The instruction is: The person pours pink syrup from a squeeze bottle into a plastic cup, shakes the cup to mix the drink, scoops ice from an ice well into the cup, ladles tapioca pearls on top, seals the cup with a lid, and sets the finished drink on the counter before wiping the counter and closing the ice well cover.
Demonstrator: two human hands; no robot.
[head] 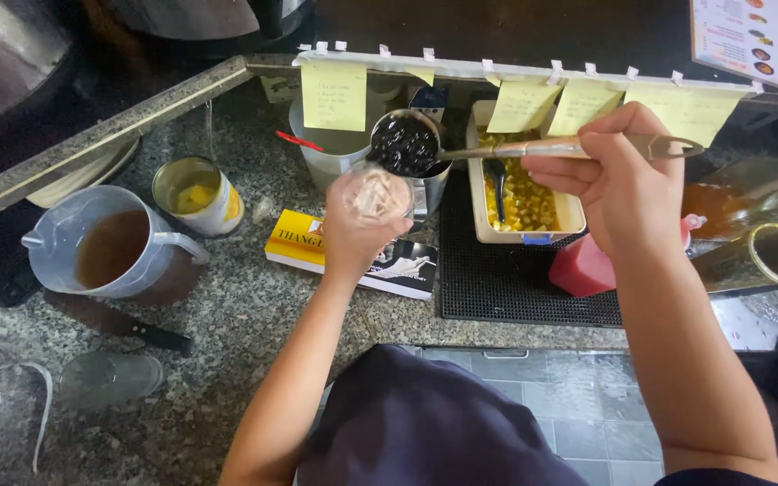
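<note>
My left hand [353, 236] grips a clear plastic cup [376, 193], held up over the counter with its mouth tilted toward the camera. My right hand [619, 180] holds the long handle of a metal ladle [533, 149], whose bowl is heaped with dark tapioca pearls [403, 146] just above the cup's rim. Behind the ladle bowl stands a metal pot [432, 184]. A white rectangular tub [571, 214] of yellow fruit cubes, with a dark spoon in it, sits under the ladle handle.
A plastic jug [92, 247] of brown liquid and an open can [198, 193] of yellow fruit stand at left. A knife [128, 328] and a lidless cup [110, 378] lie near the front. A yellow box [294, 238], black mat [515, 283], red bottle [583, 268], glass bottles [758, 252] and sticky notes [333, 94] surround.
</note>
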